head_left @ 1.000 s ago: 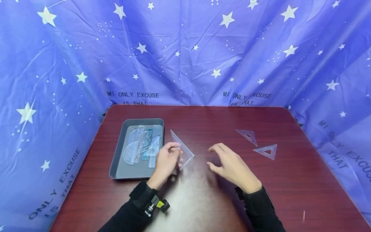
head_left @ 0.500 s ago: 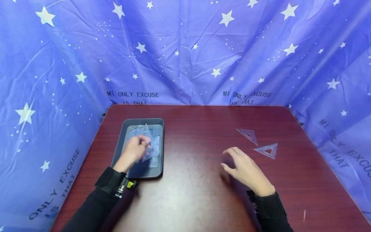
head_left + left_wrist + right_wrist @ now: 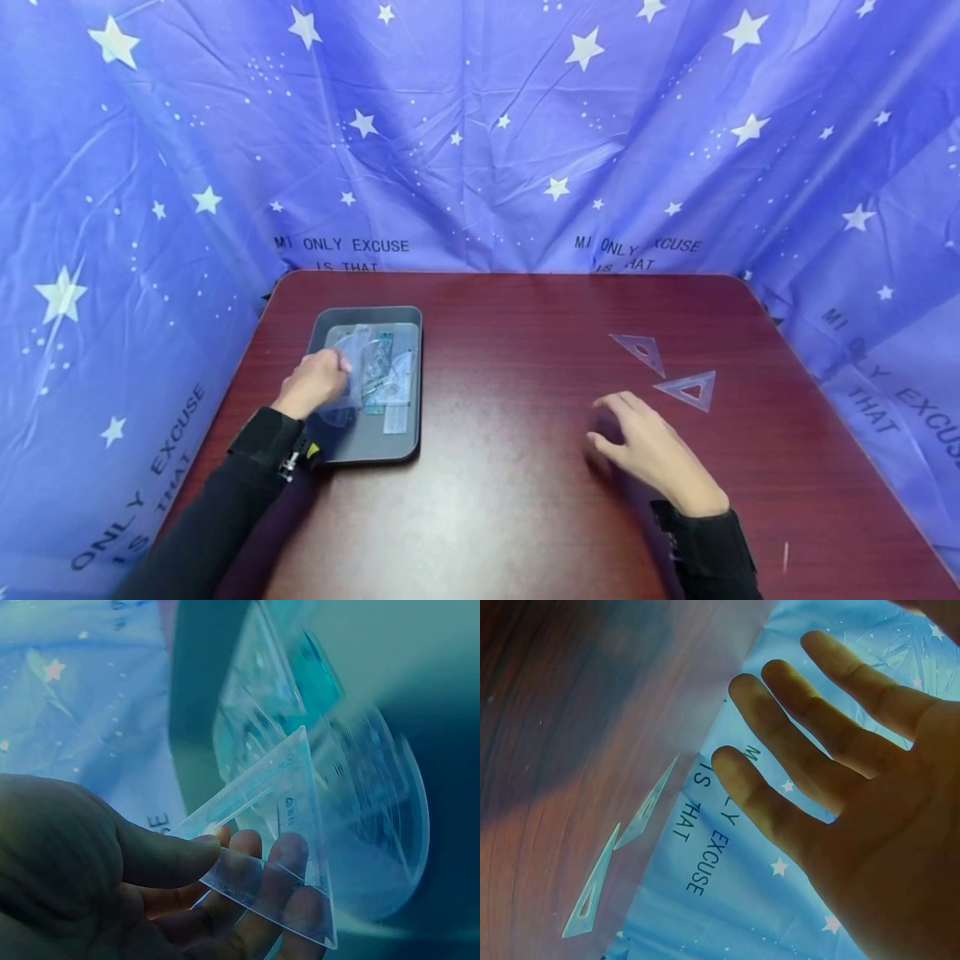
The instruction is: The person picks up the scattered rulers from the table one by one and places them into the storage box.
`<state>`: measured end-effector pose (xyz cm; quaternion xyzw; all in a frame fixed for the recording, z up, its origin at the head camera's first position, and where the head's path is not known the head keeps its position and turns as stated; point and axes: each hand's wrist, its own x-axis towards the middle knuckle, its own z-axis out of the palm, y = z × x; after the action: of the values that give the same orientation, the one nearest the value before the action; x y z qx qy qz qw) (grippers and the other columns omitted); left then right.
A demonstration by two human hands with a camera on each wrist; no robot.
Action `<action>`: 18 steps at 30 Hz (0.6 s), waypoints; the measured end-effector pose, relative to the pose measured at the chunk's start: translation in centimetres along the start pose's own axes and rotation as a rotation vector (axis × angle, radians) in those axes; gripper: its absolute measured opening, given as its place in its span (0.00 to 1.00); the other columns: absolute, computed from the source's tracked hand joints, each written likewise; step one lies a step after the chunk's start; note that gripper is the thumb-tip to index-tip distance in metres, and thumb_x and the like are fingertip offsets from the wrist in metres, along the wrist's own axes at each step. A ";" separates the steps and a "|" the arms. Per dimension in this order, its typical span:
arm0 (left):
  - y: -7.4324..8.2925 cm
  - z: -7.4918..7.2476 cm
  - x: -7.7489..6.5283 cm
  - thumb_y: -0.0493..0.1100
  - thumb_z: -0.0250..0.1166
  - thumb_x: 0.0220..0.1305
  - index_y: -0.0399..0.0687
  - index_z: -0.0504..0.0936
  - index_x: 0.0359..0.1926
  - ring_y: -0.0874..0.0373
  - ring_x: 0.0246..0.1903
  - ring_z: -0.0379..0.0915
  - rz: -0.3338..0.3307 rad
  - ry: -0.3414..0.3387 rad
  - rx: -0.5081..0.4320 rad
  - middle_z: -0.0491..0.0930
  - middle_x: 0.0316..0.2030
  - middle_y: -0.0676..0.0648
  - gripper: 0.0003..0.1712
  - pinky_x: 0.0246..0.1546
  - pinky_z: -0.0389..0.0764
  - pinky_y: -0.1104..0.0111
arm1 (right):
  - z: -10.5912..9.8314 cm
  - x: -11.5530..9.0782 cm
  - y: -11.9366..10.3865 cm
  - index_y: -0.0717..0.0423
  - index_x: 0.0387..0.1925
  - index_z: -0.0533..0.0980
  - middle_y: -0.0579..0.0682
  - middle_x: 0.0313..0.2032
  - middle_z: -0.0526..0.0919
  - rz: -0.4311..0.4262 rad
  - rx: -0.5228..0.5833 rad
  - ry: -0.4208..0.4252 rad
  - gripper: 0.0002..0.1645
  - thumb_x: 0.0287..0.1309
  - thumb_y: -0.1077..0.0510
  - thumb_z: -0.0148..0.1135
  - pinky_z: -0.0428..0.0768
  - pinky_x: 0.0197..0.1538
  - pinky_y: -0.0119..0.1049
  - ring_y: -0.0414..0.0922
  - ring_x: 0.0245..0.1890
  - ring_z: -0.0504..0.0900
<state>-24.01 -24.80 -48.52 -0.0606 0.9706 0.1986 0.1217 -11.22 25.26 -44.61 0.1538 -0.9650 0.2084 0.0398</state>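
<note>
My left hand (image 3: 315,382) is over the left side of a grey tray (image 3: 405,315). In the left wrist view its thumb and fingers pinch a clear plastic set square (image 3: 255,817), held above the tray's contents. Below it lie a clear protractor (image 3: 375,847), a teal-tinted ruler (image 3: 319,675) and other clear drawing pieces. My right hand (image 3: 648,446) hovers at the right of the table, holding nothing, its fingers loosely bent. Nearest to it are two clear set squares, the front one (image 3: 684,390) and the back one (image 3: 641,348), lying flat on the table.
The dark red wooden table (image 3: 510,333) runs back to a blue curtain (image 3: 480,150) with white stars and printed words, which also hangs at both sides. A small pale streak (image 3: 785,556) shows near the front right of the table.
My left hand has carried the set square leftward from the middle of the table to over the tray. My right hand has drifted right and slightly nearer.
</note>
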 end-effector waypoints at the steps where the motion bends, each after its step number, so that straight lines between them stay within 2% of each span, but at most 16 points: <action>1: -0.3 -0.1 0.4 0.46 0.56 0.74 0.50 0.85 0.52 0.37 0.54 0.82 0.005 -0.021 0.006 0.86 0.55 0.40 0.15 0.49 0.82 0.36 | 0.0 -0.1 0.0 0.59 0.54 0.82 0.56 0.53 0.86 0.002 0.002 -0.002 0.21 0.63 0.55 0.75 0.84 0.58 0.58 0.56 0.56 0.86; 3: -0.6 0.0 1.0 0.46 0.56 0.72 0.52 0.87 0.48 0.39 0.51 0.83 0.003 -0.013 0.019 0.87 0.52 0.41 0.14 0.47 0.83 0.37 | -0.1 -0.2 0.1 0.59 0.54 0.82 0.56 0.53 0.86 0.002 0.004 0.000 0.21 0.63 0.55 0.75 0.84 0.58 0.58 0.56 0.56 0.86; 7: 1.2 -2.0 -0.7 0.46 0.54 0.72 0.49 0.85 0.39 0.38 0.47 0.81 0.017 -0.031 -0.002 0.85 0.48 0.37 0.13 0.44 0.82 0.40 | -0.1 -0.3 0.3 0.59 0.54 0.82 0.56 0.53 0.86 0.002 0.006 0.007 0.20 0.63 0.56 0.75 0.84 0.58 0.58 0.56 0.56 0.86; 11: 3.0 -3.8 -2.6 0.42 0.51 0.73 0.46 0.76 0.28 0.40 0.40 0.77 0.033 -0.007 -0.021 0.79 0.38 0.35 0.15 0.38 0.80 0.46 | -0.2 -0.4 0.4 0.59 0.54 0.82 0.56 0.53 0.86 0.003 0.001 0.013 0.20 0.63 0.56 0.75 0.85 0.58 0.58 0.56 0.56 0.86; 14: 3.3 -3.8 -2.8 0.39 0.51 0.71 0.47 0.69 0.22 0.42 0.34 0.76 0.049 0.044 -0.017 0.75 0.30 0.38 0.17 0.34 0.78 0.48 | -0.3 -0.4 0.4 0.60 0.54 0.82 0.57 0.53 0.86 0.004 -0.001 0.021 0.21 0.63 0.56 0.75 0.85 0.58 0.58 0.57 0.55 0.86; 16: 3.2 -3.4 -2.5 0.37 0.52 0.68 0.48 0.66 0.19 0.40 0.33 0.78 0.060 0.083 -0.008 0.77 0.30 0.36 0.17 0.32 0.80 0.47 | -0.3 -0.5 0.3 0.60 0.54 0.82 0.57 0.53 0.86 0.002 -0.001 0.027 0.20 0.63 0.56 0.75 0.85 0.58 0.58 0.57 0.55 0.87; 18: 2.4 -2.6 -1.6 0.36 0.54 0.65 0.48 0.69 0.19 0.36 0.33 0.81 0.084 0.135 0.006 0.81 0.32 0.33 0.16 0.31 0.81 0.43 | -0.4 -0.6 0.3 0.59 0.54 0.82 0.56 0.53 0.86 0.002 -0.003 0.029 0.20 0.63 0.56 0.76 0.85 0.58 0.58 0.57 0.55 0.87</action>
<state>-23.38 -23.52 -44.86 -0.0327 0.9789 0.1962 0.0476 -10.77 25.80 -44.45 0.1499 -0.9648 0.2093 0.0538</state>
